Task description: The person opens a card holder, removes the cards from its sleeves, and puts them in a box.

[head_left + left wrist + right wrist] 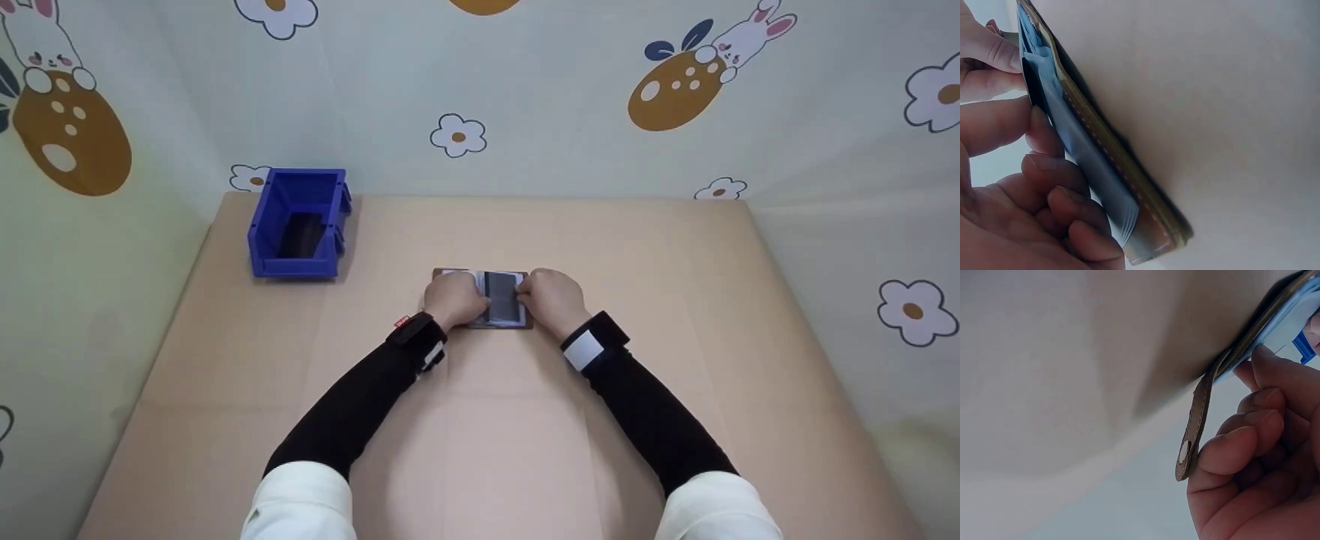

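Observation:
A brown card holder [530, 315] with clear plastic sleeves [1100, 180] lies spread on the table. A dark card [502, 298] sits in its right-hand sleeve, with a blacker strip along the card's left edge. My left hand [454, 298] covers the left half of the holder and pinches the card at that strip, other fingers curled beside the sleeves. At the opposite side, my right hand [556, 301] pinches the outer edge of the sleeve between thumb and forefinger. Below it hangs the holder's strap [1193, 427] with a metal snap, touching the curled fingers.
A blue open-front bin [300, 268] stands at the back left of the table, with dark flat items [302, 234] inside. The beige table [480, 427] ends at a patterned curtain [390, 90] behind and on both sides.

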Available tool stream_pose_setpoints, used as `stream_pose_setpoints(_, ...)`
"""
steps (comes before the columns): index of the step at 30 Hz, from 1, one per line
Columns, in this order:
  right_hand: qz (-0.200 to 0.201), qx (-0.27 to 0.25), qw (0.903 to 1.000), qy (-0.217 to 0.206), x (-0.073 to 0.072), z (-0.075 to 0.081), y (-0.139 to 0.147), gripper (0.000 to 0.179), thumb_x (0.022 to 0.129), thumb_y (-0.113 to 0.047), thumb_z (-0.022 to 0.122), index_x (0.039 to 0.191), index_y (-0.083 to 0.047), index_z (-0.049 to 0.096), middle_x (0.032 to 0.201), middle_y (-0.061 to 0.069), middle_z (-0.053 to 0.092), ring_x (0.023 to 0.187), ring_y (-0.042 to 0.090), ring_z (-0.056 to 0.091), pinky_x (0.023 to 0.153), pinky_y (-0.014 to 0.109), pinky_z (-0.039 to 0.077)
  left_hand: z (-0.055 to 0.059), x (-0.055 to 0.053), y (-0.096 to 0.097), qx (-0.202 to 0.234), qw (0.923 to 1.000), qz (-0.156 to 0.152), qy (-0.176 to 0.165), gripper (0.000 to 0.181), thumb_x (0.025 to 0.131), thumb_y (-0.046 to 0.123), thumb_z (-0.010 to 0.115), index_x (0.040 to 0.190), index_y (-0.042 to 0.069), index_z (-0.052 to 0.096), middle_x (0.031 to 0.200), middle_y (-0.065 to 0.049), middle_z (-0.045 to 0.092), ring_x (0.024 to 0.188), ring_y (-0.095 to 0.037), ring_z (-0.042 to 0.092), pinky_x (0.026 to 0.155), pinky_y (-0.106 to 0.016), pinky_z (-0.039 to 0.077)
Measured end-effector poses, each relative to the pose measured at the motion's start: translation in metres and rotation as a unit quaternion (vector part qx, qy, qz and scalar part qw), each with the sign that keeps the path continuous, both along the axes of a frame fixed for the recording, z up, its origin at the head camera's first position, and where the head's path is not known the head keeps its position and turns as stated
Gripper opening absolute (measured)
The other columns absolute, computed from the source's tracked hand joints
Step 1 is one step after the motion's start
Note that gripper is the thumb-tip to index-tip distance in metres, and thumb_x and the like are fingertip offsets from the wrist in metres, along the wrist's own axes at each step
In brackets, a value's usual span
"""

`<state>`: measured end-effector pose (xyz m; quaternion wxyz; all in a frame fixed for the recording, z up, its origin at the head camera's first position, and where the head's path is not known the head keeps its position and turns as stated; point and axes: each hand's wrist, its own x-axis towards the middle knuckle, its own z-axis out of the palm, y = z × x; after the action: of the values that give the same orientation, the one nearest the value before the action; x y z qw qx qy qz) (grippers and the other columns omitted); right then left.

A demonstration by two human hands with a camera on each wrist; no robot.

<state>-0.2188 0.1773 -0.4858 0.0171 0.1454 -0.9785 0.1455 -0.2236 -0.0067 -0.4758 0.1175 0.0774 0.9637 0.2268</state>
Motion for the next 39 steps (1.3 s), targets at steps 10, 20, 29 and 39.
stream_pose_setpoints(10, 0.005, 0.000, 1.0000, 0.001, -0.001, -0.001, 0.000, 0.011, 0.086, -0.017, 0.077, 0.095, -0.014, 0.080, 0.093, 0.006, 0.073, 0.086, 0.027, 0.069, 0.074, 0.043, 0.054, 0.001, -0.001, -0.010, 0.026, 0.9996, 0.008, -0.009, 0.026, 0.086, 0.029, 0.070, 0.068, 0.012, 0.060, 0.078, -0.003, 0.064, 0.070, -0.020, 0.056, 0.063, -0.034, 0.044)
stream_pose_setpoints(20, 0.010, 0.000, 0.9999, 0.011, 0.001, 0.000, 0.000, 0.012, 0.086, -0.014, 0.076, 0.097, -0.012, 0.080, 0.094, 0.007, 0.073, 0.088, 0.028, 0.069, 0.075, 0.042, 0.054, 0.005, -0.003, -0.029, 0.085, 0.9962, 0.001, -0.016, 0.041, 0.082, 0.020, 0.063, 0.051, 0.018, 0.037, 0.051, 0.007, 0.032, 0.050, -0.014, 0.037, 0.052, -0.028, 0.030)
stream_pose_setpoints(29, 0.009, -0.009, 0.9999, 0.010, 0.001, 0.000, 0.001, 0.012, 0.085, -0.014, 0.077, 0.097, -0.012, 0.080, 0.093, 0.007, 0.073, 0.088, 0.028, 0.069, 0.075, 0.043, 0.054, 0.010, -0.005, -0.035, 0.108, 0.9932, 0.025, -0.035, 0.035, 0.079, 0.017, 0.059, 0.053, 0.018, 0.036, 0.053, 0.006, 0.033, 0.048, -0.014, 0.038, 0.049, -0.027, 0.031)
stream_pose_setpoints(39, 0.012, -0.007, 0.9998, 0.012, 0.001, 0.000, 0.001, 0.012, 0.085, -0.013, 0.077, 0.097, -0.012, 0.080, 0.091, 0.006, 0.072, 0.087, 0.028, 0.068, 0.075, 0.042, 0.053, 0.020, -0.006, -0.044, 0.082, 0.9963, -0.014, -0.019, 0.043, 0.087, 0.020, 0.060, 0.052, 0.018, 0.036, 0.050, 0.008, 0.029, 0.048, -0.012, 0.035, 0.053, -0.028, 0.029)
